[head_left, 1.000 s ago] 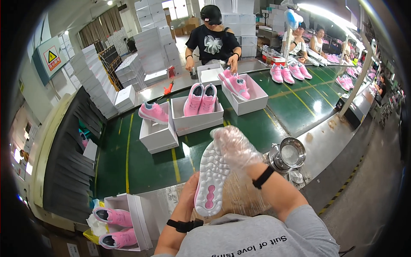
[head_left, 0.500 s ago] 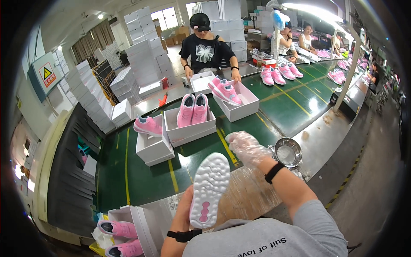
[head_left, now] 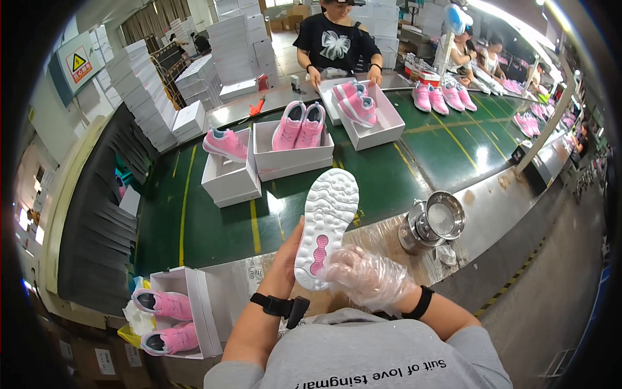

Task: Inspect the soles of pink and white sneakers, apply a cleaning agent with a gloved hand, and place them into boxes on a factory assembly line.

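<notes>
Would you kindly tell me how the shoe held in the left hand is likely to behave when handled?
The shoe probably bends only modestly, given its chunky, moulded white sole. The sole's bumps may offer some grip, though the loose plastic glove on the right hand could slip a little.

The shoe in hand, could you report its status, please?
Left grip holding shoe by its left side. Gloved right grip at its near end. Underside facing camera. Metal bowls off right, apart.
</notes>
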A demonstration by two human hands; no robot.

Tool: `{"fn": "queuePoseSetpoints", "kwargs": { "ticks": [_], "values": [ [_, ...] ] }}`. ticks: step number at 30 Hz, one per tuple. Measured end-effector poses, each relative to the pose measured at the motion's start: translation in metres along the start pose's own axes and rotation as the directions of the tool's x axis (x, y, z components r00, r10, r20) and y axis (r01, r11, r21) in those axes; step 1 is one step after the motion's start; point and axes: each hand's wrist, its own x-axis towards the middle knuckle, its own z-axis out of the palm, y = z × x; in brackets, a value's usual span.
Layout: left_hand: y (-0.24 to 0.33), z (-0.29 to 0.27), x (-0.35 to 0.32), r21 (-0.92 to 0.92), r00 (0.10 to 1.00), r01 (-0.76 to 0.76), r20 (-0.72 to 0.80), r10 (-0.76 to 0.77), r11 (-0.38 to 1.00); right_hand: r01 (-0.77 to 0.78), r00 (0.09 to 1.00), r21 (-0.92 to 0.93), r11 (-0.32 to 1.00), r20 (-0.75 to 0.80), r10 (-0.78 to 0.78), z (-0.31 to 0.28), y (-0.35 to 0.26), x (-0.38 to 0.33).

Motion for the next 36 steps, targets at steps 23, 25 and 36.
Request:
{"fn": "queuePoseSetpoints", "kwargs": {
  "ticks": [23, 25, 36],
  "values": [
    [0.031, 0.075, 0.137, 0.067, 0.893, -0.161, 0.435, 0.116, 0.985, 0.141, 0.984, -0.15, 0.979, 0.127, -0.122, 0.056, 0.006, -0.054],
    [0.034, -0.007, 0.094, 0.025, 0.951, -0.207, 0.24, 0.195, 0.978, -0.212, 0.897, -0.259, 0.942, 0.331, 0.293, 0.028, 0.02, -0.053],
    [0.059, -0.076, -0.008, 0.109, 0.969, -0.219, -0.095, 0.229, 0.97, 0.053, 0.947, -0.236, 0.97, -0.296, -0.123, 0.087, -0.01, 0.065]
  ]
}}
